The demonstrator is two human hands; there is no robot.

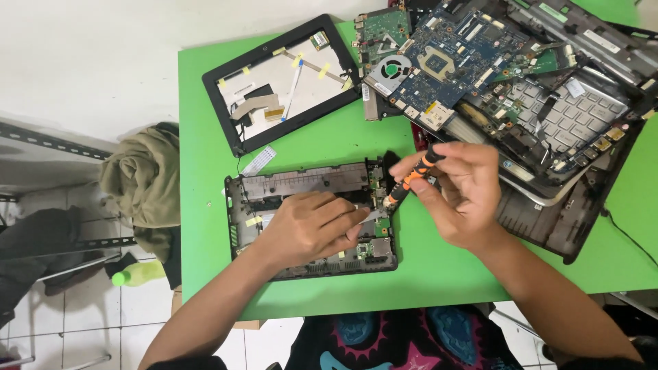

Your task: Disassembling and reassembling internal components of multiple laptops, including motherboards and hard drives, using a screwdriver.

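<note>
An opened small laptop base (301,181) lies on the green table (205,123), its grey inner shell and small green boards exposed. My left hand (312,226) rests flat on the middle of the base, fingers pointing right. My right hand (459,195) grips an orange and black screwdriver (415,175), tilted with its tip down at the base's right edge near the hinge corner.
A black screen bezel with taped cables (281,82) lies at the back left. A blue motherboard with a fan (445,58) sits atop stacked laptop shells and a keyboard (569,116) at the back right. An olive cloth (144,178) and a green bottle (140,274) lie off the table's left.
</note>
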